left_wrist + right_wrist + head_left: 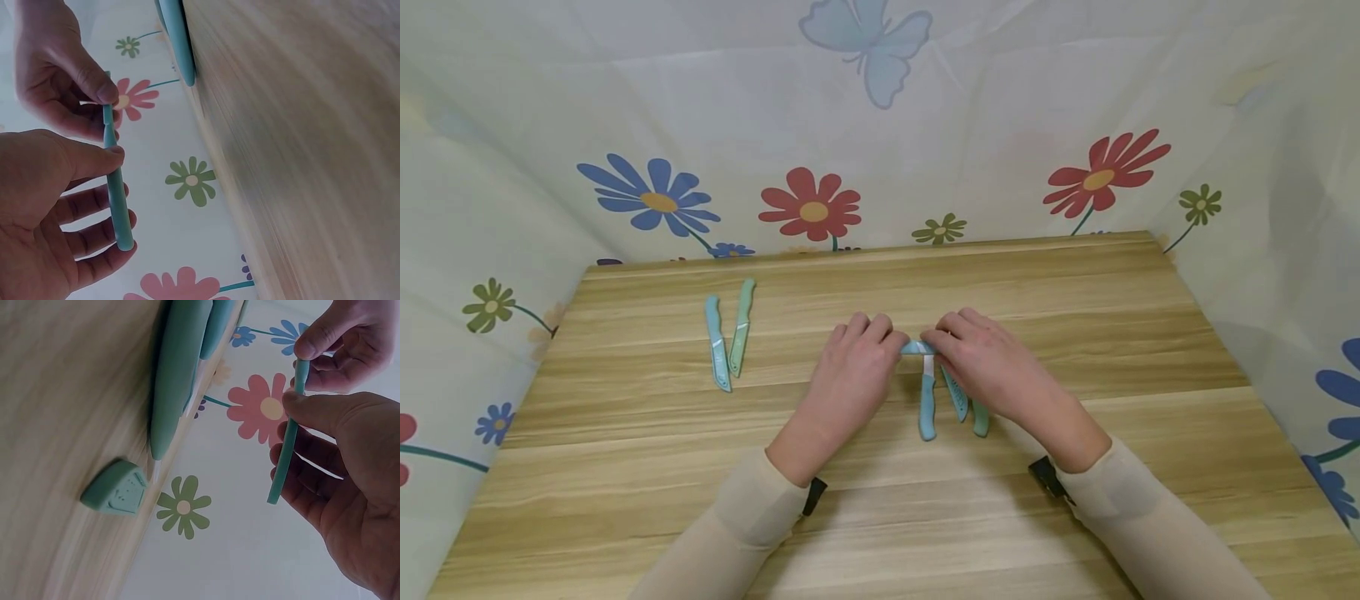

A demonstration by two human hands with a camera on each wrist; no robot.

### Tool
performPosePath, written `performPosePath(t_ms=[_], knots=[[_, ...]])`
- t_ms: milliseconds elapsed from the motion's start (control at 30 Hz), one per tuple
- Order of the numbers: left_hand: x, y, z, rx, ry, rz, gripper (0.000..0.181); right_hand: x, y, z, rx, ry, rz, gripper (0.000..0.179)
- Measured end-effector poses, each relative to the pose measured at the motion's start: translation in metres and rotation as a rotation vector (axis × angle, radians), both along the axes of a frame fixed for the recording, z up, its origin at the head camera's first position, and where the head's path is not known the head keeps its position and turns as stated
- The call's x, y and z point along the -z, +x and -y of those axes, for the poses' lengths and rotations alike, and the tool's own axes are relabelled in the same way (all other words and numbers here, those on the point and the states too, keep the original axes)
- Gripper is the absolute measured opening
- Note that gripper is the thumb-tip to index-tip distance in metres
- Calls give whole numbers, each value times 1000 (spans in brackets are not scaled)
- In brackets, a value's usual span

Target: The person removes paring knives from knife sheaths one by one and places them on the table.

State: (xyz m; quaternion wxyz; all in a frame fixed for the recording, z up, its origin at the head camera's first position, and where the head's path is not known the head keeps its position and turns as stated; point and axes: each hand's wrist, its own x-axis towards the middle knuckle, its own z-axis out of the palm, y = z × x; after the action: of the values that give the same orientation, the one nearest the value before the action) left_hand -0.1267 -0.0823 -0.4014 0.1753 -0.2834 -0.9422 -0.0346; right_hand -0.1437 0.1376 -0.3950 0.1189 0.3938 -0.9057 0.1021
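Both hands hold a small light-blue knife (916, 348) level above the table. My left hand (857, 358) pinches its handle (117, 206) between thumb and fingers. The blade cover (285, 459) at the other end is pinched by my right hand (996, 362); no bare blade shows between them. Below the hands lies a blue knife (928, 408) with its pale blade uncovered. Beside it are a loose blue cover (957, 396) and a green knife (981, 419), partly hidden by my right hand. A green cover (115, 490) lies near the green handle in the right wrist view.
On the left of the wood-grain table (625, 417) lie a covered blue knife (716, 342) and a covered green knife (742, 327), close together. A white flower-print cloth (985, 108) stands behind the table and along both sides.
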Motion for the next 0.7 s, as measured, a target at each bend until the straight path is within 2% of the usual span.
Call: performPosePath(t_ms=[300,700], knots=[[0,1,0,8,8,-22,14,-1,1,0,7,1,14,30],[0,2,0,7,19,3,14,0,0,0,4,4,20,29]])
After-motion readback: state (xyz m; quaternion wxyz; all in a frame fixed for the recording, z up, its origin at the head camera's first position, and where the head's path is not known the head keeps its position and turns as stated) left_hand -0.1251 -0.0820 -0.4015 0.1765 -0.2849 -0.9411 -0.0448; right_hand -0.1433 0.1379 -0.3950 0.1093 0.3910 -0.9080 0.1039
